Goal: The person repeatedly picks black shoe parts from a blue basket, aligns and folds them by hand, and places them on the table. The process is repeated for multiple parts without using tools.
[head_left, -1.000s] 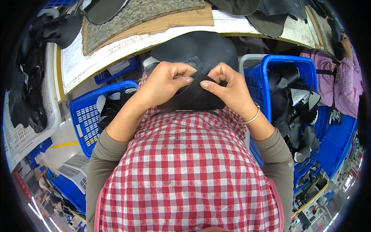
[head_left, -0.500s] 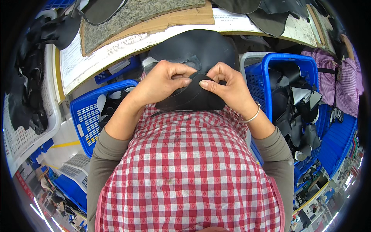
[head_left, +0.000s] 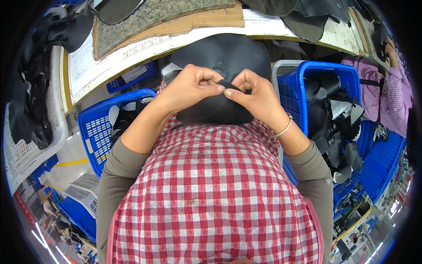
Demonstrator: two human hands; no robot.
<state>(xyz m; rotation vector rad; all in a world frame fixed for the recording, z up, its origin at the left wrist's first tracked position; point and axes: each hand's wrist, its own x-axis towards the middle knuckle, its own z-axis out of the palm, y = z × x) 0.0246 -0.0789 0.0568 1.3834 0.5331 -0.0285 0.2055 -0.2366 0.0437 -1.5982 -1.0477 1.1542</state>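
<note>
My left hand (head_left: 191, 88) and right hand (head_left: 256, 92) meet in front of my body, each pinching the upper edge of one black piece (head_left: 215, 110) between thumb and bent fingers; the two thumb tips lie just beside each other, and the piece rises to a small folded peak between them; below my hands it spreads out above the top of my red-and-white checked apron (head_left: 211, 185), a thin seam-like line running across it; behind it sits a large, smooth, dark rounded thing (head_left: 241, 53), near the front edge of the desk (head_left: 189, 38); a speckled grey slab (head_left: 167, 20) lies on the desk over a brown board (head_left: 211, 22); to my left stands a blue basket (head_left: 97, 132) with dark pieces in it, and farther left a white basket (head_left: 27, 152) with black material draped over it; to my right a blue basket (head_left: 291, 94) is heaped with black and grey pieces; a pale bracelet (head_left: 285, 127) circles my right wrist; beyond that basket shows a co-worker's pink checked sleeve (head_left: 393, 94).
</note>
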